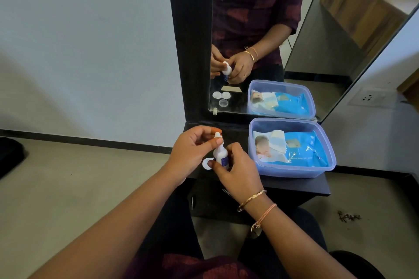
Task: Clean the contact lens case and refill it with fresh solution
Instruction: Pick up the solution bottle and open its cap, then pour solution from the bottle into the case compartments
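1. Small white solution bottle [220, 152], upright at frame centre, gripped around the body by right hand [238, 172].
2. Left hand [192, 154], fingers pinched at the bottle's tip [218, 135].
3. White lens case [207, 164], partly hidden behind the hands, on the dark shelf [294, 184].
4. Right of centre: clear plastic box [292, 171], lidless, holding a blue wipes pack [301, 149].
5. Above: mirror [272, 29]; left: pale wall [86, 41], grey floor [79, 188].
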